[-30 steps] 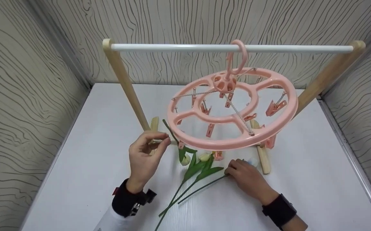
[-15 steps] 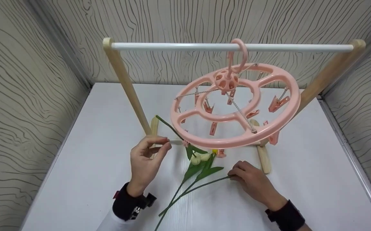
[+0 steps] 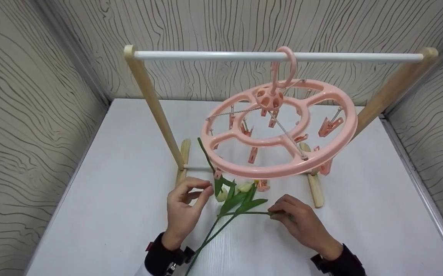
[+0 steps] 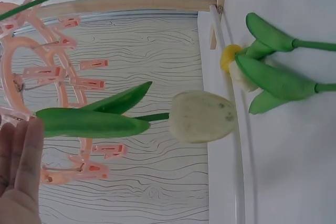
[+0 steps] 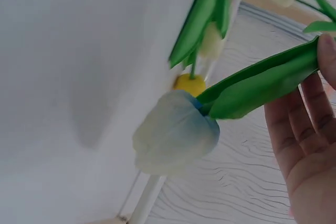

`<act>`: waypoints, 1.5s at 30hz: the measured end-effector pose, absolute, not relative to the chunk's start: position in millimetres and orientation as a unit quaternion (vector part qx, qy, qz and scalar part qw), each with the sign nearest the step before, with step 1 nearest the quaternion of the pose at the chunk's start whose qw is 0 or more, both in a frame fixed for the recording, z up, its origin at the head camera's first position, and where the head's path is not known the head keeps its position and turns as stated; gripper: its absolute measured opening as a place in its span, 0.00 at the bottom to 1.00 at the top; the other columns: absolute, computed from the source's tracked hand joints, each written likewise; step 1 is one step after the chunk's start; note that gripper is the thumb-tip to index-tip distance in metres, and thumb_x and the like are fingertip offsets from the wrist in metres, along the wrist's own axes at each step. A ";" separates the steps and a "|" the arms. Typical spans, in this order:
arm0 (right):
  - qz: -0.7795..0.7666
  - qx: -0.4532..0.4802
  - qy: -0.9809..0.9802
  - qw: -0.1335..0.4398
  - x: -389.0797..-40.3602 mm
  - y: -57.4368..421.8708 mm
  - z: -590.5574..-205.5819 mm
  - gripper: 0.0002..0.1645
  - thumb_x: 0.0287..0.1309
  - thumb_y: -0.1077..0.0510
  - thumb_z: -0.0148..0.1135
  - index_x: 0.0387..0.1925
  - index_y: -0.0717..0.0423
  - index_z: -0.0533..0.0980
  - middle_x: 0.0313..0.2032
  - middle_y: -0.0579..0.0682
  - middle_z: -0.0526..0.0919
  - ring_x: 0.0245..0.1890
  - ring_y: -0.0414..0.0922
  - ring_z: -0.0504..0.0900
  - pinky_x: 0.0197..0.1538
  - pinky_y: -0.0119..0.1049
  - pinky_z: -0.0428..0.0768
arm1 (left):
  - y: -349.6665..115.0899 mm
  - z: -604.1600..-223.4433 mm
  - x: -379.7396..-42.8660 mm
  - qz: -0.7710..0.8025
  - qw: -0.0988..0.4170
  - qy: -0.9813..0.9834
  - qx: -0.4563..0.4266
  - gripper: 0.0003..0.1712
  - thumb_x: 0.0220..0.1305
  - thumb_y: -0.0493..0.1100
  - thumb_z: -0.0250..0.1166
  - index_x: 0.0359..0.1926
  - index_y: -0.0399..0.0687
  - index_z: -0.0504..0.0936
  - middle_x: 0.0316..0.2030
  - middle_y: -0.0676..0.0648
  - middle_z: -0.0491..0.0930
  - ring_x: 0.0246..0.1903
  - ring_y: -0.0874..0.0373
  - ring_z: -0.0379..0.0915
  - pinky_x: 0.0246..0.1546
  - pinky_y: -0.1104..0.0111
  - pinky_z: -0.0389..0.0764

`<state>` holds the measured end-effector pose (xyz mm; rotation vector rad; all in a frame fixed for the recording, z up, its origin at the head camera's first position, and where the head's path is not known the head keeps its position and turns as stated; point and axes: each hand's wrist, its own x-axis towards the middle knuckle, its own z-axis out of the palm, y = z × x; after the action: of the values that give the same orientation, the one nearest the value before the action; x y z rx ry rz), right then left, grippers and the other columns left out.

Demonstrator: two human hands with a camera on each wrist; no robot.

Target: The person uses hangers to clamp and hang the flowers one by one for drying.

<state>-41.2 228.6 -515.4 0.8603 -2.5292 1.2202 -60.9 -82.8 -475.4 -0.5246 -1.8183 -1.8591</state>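
Note:
A pink round clip hanger [image 3: 261, 171] hangs by its hook from a white rod. From one of its clips a white tulip [image 4: 202, 117] hangs head down. Beside that tulip, the left hand [image 3: 185, 212] has thumb and fingertips close together with nothing seen between them; its fingertips lie close to the leaves in the left wrist view, and contact is unclear. The right hand [image 3: 302, 220] pinches a blue-white tulip [image 5: 176, 132] at its leaves and stem, the stem pointing left. Its bloom is hidden behind the hand in the head view.
Two more tulips, a yellow one [image 5: 190, 84] and a white one [image 3: 245, 187], lie on the white table [image 3: 129, 230], stems crossed toward the front. The wooden stand [image 3: 154, 107] straddles the hanger. Several pink clips [image 3: 252, 155] dangle below the ring.
The left hand has moved slightly right and toward the front. The right hand has turned the blue-white tulip, so its stem now lies nearly level. The hanger and its tulip have swung.

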 end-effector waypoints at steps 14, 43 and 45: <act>0.505 0.236 -0.828 0.069 -33.4 207.0 -507.4 0.14 0.63 0.64 0.72 0.47 0.44 0.84 0.39 0.43 0.86 0.38 0.36 0.86 0.41 0.27 0.88 | -47.7 -487.9 -40.7 -0.699 0.162 -0.664 -0.211 0.10 0.63 0.25 0.71 0.43 0.37 0.85 0.37 0.36 0.86 0.41 0.65 0.86 0.36 0.66 0.93; 0.521 0.180 -0.831 0.070 -24.9 179.1 -505.4 0.11 0.65 0.60 0.73 0.43 0.39 0.83 0.38 0.40 0.86 0.38 0.33 0.87 0.40 0.30 0.90 | -27.8 -480.4 -46.4 -0.741 0.115 -0.625 -0.218 0.08 0.64 0.27 0.71 0.44 0.30 0.83 0.40 0.30 0.83 0.47 0.64 0.84 0.45 0.64 0.93; 0.528 0.194 -0.823 0.078 -25.4 180.7 -503.7 0.12 0.64 0.61 0.73 0.45 0.41 0.84 0.39 0.43 0.87 0.38 0.34 0.87 0.40 0.31 0.90 | -28.7 -479.5 -46.4 -0.742 0.117 -0.621 -0.222 0.08 0.64 0.26 0.71 0.44 0.30 0.82 0.40 0.30 0.83 0.47 0.64 0.85 0.45 0.65 0.93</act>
<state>-25.4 180.7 -503.7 0.5822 -2.4645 1.5809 -46.4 -28.7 -479.5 -0.6496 -1.8190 -2.1728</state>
